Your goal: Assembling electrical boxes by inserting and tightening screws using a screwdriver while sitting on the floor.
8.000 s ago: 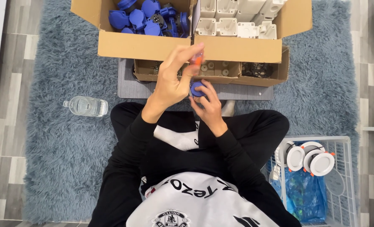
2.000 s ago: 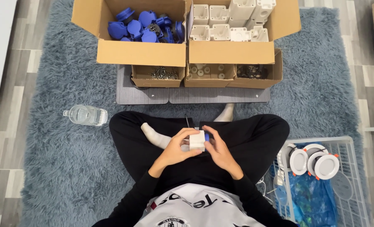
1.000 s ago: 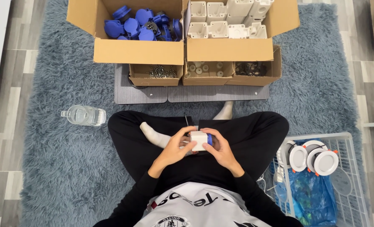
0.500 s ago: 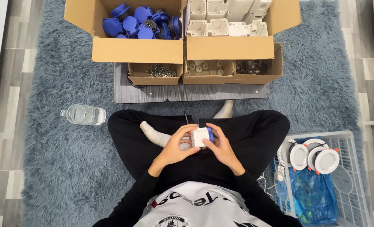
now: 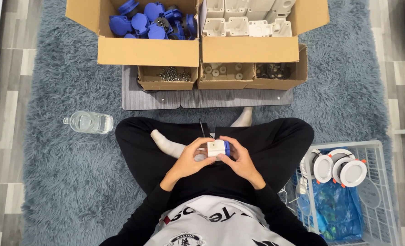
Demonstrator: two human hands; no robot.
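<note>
White block (image 5: 215, 148) apparently unmoved, both hands (image 5: 189, 160) still clasping it.

Small white block (image 5: 216, 148) half covered by the fingers of the left hand (image 5: 187, 160) and right hand (image 5: 240, 159); underside unseen. Blue piece (image 5: 227, 147) behind it mostly hidden. Contents of the three small boxes (image 5: 168, 77) too tiny to tell, perhaps screws. Top edge cuts off the big cardboard boxes (image 5: 148, 51). Wire basket (image 5: 384, 191) cropped at bottom.

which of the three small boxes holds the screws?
The left small box, under the box of blue parts: it holds silvery screws. The middle one holds pale round pieces, the right one dark rings.
</note>
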